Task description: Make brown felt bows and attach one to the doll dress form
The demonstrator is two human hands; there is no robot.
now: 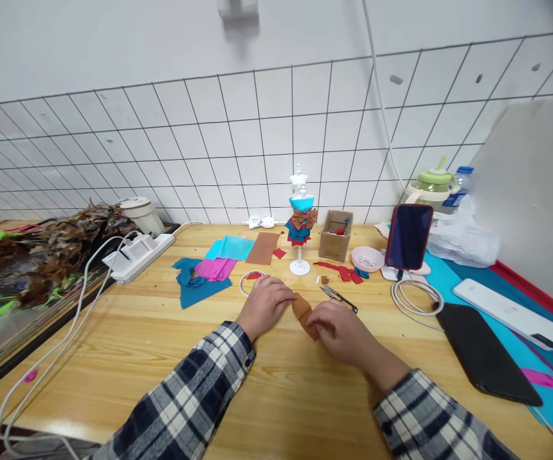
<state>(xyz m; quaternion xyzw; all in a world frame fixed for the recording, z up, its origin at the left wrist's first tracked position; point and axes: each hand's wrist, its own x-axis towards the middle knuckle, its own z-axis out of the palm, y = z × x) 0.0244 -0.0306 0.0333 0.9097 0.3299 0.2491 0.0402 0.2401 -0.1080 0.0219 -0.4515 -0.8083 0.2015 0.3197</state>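
My left hand (265, 303) and my right hand (343, 329) meet over the wooden table (161, 345). Between them they pinch a small folded piece of brown fabric (302, 310). Fingers of both hands are closed on it. Small thread snips (337, 296) lie just beyond my right hand. A miniature dress form (300, 223) on a white stand wears a blue, red and brown outfit with a brown bow, straight ahead of my hands.
Blue, pink and brown fabric pieces (211, 268) lie at the left-centre. A cardboard box (336, 235), pink dish (367, 258), propped phone (408, 236), coiled cable (415, 295), dark tablet (484, 351) and power strips (137, 255) surround the work area. Feathers (55, 243) sit far left.
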